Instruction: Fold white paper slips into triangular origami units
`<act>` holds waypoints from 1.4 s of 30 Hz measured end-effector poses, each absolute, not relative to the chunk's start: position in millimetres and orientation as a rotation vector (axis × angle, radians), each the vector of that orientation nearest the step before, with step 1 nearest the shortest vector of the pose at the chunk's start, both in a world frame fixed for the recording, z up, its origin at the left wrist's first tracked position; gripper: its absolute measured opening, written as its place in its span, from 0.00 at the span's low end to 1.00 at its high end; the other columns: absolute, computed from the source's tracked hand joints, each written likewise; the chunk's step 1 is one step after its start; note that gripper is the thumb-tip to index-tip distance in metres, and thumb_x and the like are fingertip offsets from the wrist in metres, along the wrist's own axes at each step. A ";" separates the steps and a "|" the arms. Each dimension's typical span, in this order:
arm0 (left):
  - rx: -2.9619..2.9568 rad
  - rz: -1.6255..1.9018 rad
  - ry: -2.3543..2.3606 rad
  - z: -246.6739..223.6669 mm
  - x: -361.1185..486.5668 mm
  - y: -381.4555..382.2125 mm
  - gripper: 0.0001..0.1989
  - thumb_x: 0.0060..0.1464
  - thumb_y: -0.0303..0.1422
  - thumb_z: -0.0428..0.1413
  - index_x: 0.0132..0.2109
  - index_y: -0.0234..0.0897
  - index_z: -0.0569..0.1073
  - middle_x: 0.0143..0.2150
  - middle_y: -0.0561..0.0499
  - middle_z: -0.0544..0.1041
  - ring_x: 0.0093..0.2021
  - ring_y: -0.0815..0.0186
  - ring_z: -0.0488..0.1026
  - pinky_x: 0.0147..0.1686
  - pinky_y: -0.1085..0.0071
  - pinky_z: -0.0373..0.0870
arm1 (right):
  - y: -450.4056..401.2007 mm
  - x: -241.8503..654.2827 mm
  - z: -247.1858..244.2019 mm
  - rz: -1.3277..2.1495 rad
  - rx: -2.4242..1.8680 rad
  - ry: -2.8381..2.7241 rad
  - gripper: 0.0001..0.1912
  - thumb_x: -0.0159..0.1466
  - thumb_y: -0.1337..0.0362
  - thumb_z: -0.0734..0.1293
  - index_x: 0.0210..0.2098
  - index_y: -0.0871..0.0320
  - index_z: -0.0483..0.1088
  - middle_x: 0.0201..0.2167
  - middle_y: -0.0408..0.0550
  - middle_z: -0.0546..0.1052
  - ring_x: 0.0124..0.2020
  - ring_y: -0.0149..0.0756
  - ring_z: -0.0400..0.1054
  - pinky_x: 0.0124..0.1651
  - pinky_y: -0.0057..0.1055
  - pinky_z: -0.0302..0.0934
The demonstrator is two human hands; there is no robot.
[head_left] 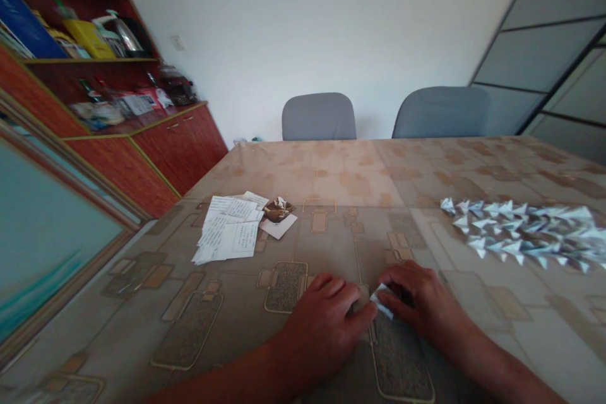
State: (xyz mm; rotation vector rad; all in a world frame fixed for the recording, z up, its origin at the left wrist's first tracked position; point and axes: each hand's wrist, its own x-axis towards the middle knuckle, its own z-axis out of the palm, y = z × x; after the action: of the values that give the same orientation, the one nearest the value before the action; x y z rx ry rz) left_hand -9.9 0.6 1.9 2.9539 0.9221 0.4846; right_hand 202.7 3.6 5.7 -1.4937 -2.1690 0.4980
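A small white folded piece of paper (382,302) is between my two hands, low over the near part of the table. My right hand (419,297) pinches it from the right with thumb and fingers. From the left, my left hand (331,312) has its fingers curled and its thumb tip at the paper's edge, pinching there. Fingers cover part of the paper, so its full shape is hidden. Off to the right lie rows of pointed folded paper pieces (516,227), fitted or set close together.
A patterned cloth covers the table (303,170). Loose printed paper slips (231,227) lie at left, beside a brown-and-white picture piece (279,209). Two grey chairs (319,117) stand at the far edge. A red-brown cabinet (182,145) with shelves is at far left.
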 end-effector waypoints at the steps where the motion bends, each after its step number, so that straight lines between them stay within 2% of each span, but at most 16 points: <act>1: 2.950 0.469 0.921 1.4 -10.0 0.6 0.10 0.63 0.34 0.51 0.50 0.41 0.70 0.37 0.49 0.72 0.37 0.61 0.65 0.38 0.65 0.58 | 4.3 203.4 5.9 0.506 -1.496 -2.177 0.04 0.59 0.66 0.66 0.29 0.56 0.73 0.25 0.46 0.75 0.29 0.39 0.67 0.34 0.34 0.58; 4: 2.934 0.439 0.919 -0.6 -9.3 0.0 0.12 0.61 0.35 0.54 0.51 0.40 0.69 0.39 0.49 0.72 0.38 0.60 0.65 0.39 0.64 0.59 | 5.6 206.0 6.0 0.574 -1.458 -2.175 0.07 0.62 0.65 0.64 0.32 0.57 0.74 0.28 0.49 0.77 0.31 0.40 0.69 0.36 0.36 0.60; 6: 2.921 0.427 0.925 -0.9 -8.5 -0.9 0.13 0.60 0.35 0.55 0.51 0.40 0.69 0.39 0.49 0.72 0.39 0.59 0.66 0.39 0.63 0.59 | 4.6 207.9 5.0 0.630 -1.426 -2.144 0.09 0.64 0.64 0.63 0.38 0.57 0.75 0.30 0.50 0.77 0.32 0.41 0.70 0.37 0.37 0.62; 10: 2.823 0.447 0.908 5.5 -10.6 -0.5 0.12 0.58 0.34 0.56 0.49 0.40 0.71 0.40 0.48 0.73 0.40 0.59 0.67 0.41 0.62 0.61 | -1.3 210.9 0.7 0.668 -1.437 -2.052 0.19 0.58 0.66 0.66 0.50 0.56 0.71 0.34 0.50 0.78 0.34 0.42 0.72 0.39 0.38 0.65; 12: 2.688 0.492 0.884 11.0 -13.2 2.7 0.08 0.59 0.32 0.55 0.46 0.39 0.73 0.40 0.48 0.74 0.41 0.60 0.68 0.41 0.64 0.61 | -4.1 211.2 0.7 0.679 -1.434 -2.012 0.21 0.59 0.68 0.65 0.52 0.54 0.70 0.39 0.51 0.79 0.38 0.45 0.73 0.43 0.41 0.66; 16: 2.248 0.682 0.996 16.9 -13.4 13.2 0.09 0.57 0.31 0.56 0.45 0.37 0.76 0.38 0.48 0.75 0.40 0.62 0.70 0.40 0.69 0.64 | -7.7 206.5 10.3 0.832 -1.339 -2.032 0.23 0.63 0.67 0.62 0.58 0.51 0.65 0.45 0.50 0.79 0.43 0.43 0.74 0.47 0.40 0.66; 20: 1.832 0.729 1.008 13.8 -5.4 18.9 0.06 0.52 0.31 0.58 0.36 0.34 0.78 0.29 0.51 0.76 0.30 0.67 0.71 0.32 0.74 0.63 | -10.2 197.9 22.0 0.998 -1.184 -2.031 0.20 0.64 0.69 0.63 0.55 0.48 0.66 0.46 0.47 0.78 0.45 0.41 0.73 0.48 0.35 0.66; 23: 1.716 0.701 1.001 12.7 -0.2 18.0 0.06 0.49 0.30 0.58 0.29 0.32 0.77 0.25 0.52 0.74 0.25 0.69 0.67 0.27 0.75 0.59 | -10.6 194.7 21.9 1.028 -1.223 -1.882 0.16 0.63 0.68 0.64 0.50 0.51 0.67 0.35 0.44 0.79 0.37 0.38 0.73 0.40 0.32 0.66; 26: 1.595 0.731 1.023 15.3 2.9 15.2 0.05 0.47 0.29 0.57 0.26 0.32 0.73 0.21 0.55 0.69 0.23 0.71 0.63 0.25 0.76 0.56 | -10.0 193.6 15.2 1.061 -1.222 -1.647 0.11 0.63 0.65 0.65 0.45 0.52 0.65 0.25 0.39 0.72 0.28 0.33 0.68 0.32 0.28 0.62; 29: 1.444 0.809 1.051 17.9 5.1 11.9 0.07 0.46 0.31 0.57 0.24 0.34 0.69 0.20 0.57 0.64 0.23 0.72 0.59 0.24 0.77 0.55 | -10.3 190.7 9.5 1.183 -1.117 -1.517 0.10 0.63 0.62 0.66 0.44 0.52 0.63 0.27 0.39 0.71 0.30 0.32 0.67 0.34 0.28 0.61; 32: 1.365 0.852 1.055 16.8 6.5 7.7 0.10 0.47 0.34 0.57 0.24 0.34 0.67 0.21 0.57 0.63 0.24 0.72 0.59 0.25 0.76 0.56 | -11.1 186.3 8.2 1.239 -1.086 -1.488 0.12 0.62 0.63 0.67 0.44 0.53 0.63 0.31 0.41 0.72 0.35 0.33 0.67 0.39 0.30 0.61; 34: 1.378 0.838 1.060 15.3 6.9 4.9 0.10 0.47 0.34 0.57 0.24 0.34 0.67 0.21 0.57 0.64 0.24 0.72 0.60 0.25 0.76 0.56 | -11.4 183.9 9.0 1.223 -1.099 -1.468 0.11 0.62 0.64 0.66 0.44 0.52 0.63 0.30 0.40 0.71 0.33 0.32 0.67 0.39 0.29 0.60; 42: 1.638 0.851 1.040 21.0 4.4 3.9 0.06 0.50 0.31 0.57 0.28 0.33 0.73 0.23 0.54 0.70 0.25 0.70 0.65 0.27 0.76 0.59 | -16.3 181.1 19.5 1.181 -1.144 -1.597 0.09 0.63 0.66 0.63 0.43 0.52 0.61 0.28 0.38 0.68 0.31 0.32 0.64 0.35 0.28 0.58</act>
State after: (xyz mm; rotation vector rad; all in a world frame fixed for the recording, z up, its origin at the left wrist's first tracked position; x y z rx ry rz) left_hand 4.4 3.9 21.0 1.6375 1.0399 0.8505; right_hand 181.1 -16.3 19.5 -1.1436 -1.5971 1.1805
